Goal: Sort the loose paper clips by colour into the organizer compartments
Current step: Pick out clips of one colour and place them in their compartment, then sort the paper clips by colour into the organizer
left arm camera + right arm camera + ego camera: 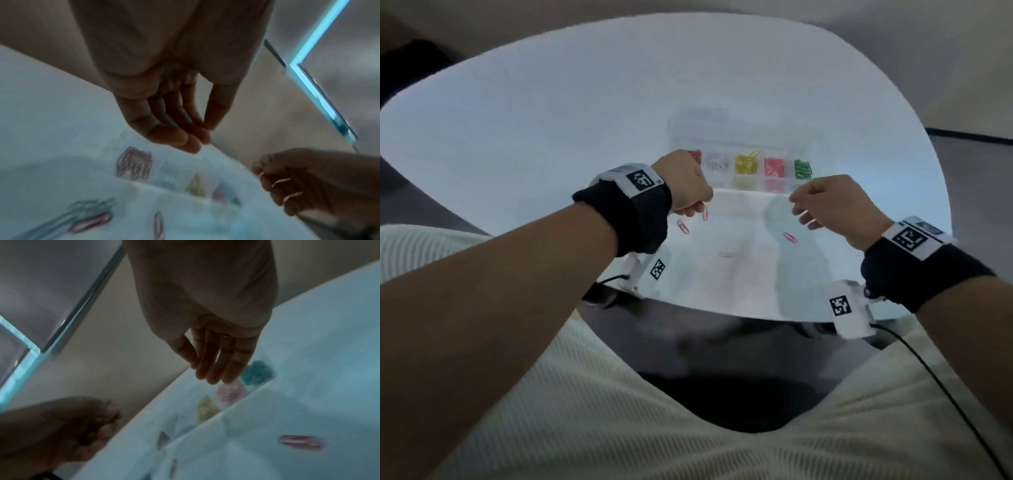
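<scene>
We see both forearms reaching forward over the white desk (517, 113), each with a black wrist band. The left hand (688, 185) hangs above the desk with the fingers (174, 136) pointing down, long and close together, nearly touching the thumb; whether they hold the red clip (705, 213) seen just under them, we cannot tell. The right hand (832, 205) floats at the same height, its fingers (213, 368) relaxed and straight, holding nothing. The clear organizer (743, 168) stands just beyond both hands, with red, pale, yellow, pink and green clips in separate compartments. Loose clips lie on the desk: a red one (683, 226) near the left hand and a pink one (790, 237) near the right hand.
</scene>
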A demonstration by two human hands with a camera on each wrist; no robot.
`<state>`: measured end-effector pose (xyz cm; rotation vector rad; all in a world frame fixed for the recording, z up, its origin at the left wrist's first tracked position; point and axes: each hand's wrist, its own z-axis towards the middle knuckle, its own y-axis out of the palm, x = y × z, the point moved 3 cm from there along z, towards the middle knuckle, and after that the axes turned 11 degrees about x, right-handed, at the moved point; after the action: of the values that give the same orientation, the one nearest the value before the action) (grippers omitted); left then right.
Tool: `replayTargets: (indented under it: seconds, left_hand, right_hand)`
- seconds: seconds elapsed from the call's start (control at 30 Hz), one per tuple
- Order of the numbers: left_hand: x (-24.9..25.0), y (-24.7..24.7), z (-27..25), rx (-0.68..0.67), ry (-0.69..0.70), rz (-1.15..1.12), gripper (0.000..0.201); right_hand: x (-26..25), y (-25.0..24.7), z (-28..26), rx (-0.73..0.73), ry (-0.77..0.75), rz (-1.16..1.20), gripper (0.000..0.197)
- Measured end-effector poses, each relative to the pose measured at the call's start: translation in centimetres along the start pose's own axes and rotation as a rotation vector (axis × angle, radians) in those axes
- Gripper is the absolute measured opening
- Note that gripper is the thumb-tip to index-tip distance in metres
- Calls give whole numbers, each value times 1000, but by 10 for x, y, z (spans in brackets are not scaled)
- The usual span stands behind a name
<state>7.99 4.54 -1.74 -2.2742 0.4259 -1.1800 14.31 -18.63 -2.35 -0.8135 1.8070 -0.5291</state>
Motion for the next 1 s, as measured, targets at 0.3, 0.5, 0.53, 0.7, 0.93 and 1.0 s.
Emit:
replayTargets:
  seconds: [0.3,0.5,0.53,0.7,0.93,1.0]
  left_hand:
    - [-16,43,12,142,194,514,27]
    - [-14,61,26,99,224,630,26]
    - [-13,64,26,86,225,647,25]
    - [-8,73,24,48,261,673,24]
    - [-1,81,15,99,261,457,19]
    - [11,76,12,118,248,307,14]
  right_hand:
    - [57,19,4,46,-183,-389,28]
    - [48,32,-1,13,-238,-552,9]
    - [47,33,-2,4,-214,-561,7]
    - [44,41,-6,-106,-154,-517,9]
    - [11,25,-1,-40,-233,-89,16]
    - [-5,14,6,66,-260,36,10]
